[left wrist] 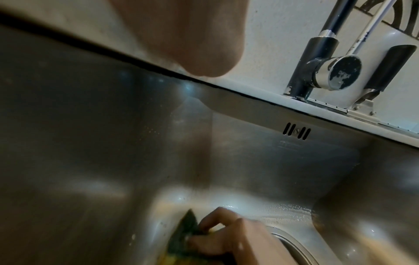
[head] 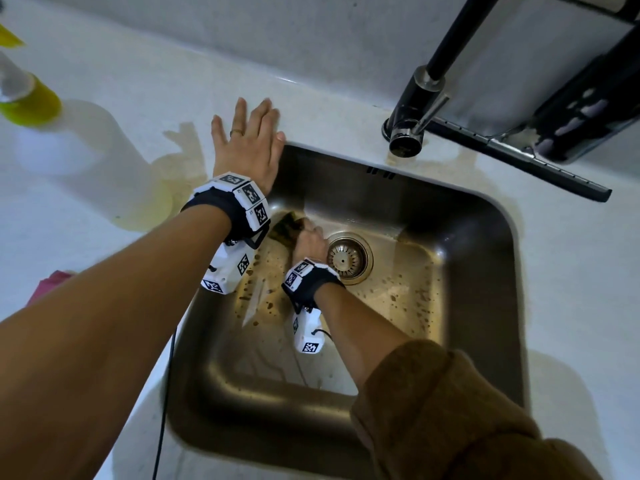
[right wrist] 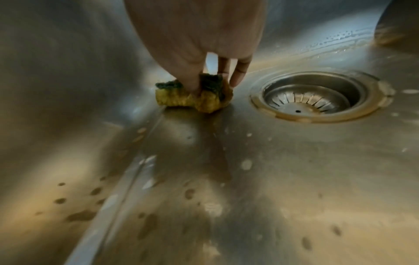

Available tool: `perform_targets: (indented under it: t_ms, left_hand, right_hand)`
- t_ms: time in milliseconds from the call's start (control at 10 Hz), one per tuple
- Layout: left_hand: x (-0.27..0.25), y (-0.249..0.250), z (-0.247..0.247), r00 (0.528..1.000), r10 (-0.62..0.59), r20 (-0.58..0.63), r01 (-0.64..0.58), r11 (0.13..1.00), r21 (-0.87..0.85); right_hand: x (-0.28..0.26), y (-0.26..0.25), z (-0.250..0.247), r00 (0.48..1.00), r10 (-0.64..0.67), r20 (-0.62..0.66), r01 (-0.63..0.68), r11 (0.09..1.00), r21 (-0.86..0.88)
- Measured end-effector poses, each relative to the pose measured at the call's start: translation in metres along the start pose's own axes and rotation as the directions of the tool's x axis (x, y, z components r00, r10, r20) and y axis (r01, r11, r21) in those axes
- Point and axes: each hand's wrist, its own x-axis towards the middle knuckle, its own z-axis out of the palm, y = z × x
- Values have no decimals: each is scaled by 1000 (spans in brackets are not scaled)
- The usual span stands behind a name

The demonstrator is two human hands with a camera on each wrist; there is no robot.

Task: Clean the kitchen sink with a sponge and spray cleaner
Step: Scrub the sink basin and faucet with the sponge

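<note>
A steel sink (head: 485, 216) with brown spots on its floor fills the middle of the head view. My right hand (head: 309, 242) is down in the basin, left of the drain strainer (head: 347, 257), and grips a yellow sponge with a green scrub side (right wrist: 195, 95) against the sink floor (right wrist: 272, 179). The same sponge (left wrist: 183, 238) and right hand (left wrist: 229, 238) show low in the left wrist view. My left hand (head: 247, 143) lies flat with straight fingers on the white counter (head: 114, 188) at the sink's far left corner. A spray bottle (head: 24, 95) of yellow liquid stands far left.
A black faucet (head: 419, 109) rises behind the sink's far right corner, beside a black dish rack (head: 568, 133). Overflow slots (head: 380, 173) sit in the far sink wall. Something pink (head: 48, 284) lies at the left edge. A black cable (head: 166, 393) hangs by the sink's left rim.
</note>
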Motion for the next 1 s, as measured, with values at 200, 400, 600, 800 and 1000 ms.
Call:
perform_targets:
  t_ms: [200,400,600,800,1000]
  left_hand:
    - [-1,0,-2,1000,2,7,-2,1000,-28]
    - [-2,0,-1,1000,2,-2,-2,999,-37]
    - [0,-1,2,1000,8,-19,-8,1000,-24]
    - [0,-2,3,1000,8,-19,-8,1000,-8]
    - [0,-1,1,1000,7,5,-7,1000,0]
  right_hand:
    - [-17,14,3,990,-137,24,126,956,266]
    - [5,75,-45,930,234,-285,-169,957,235]
    - [12,79,-45,929,305,-211,-306,952,26]
    - [8,38,-20,985,152,-76,-153,988,0]
    - [0,2,3,979,-200,43,203,975,-91]
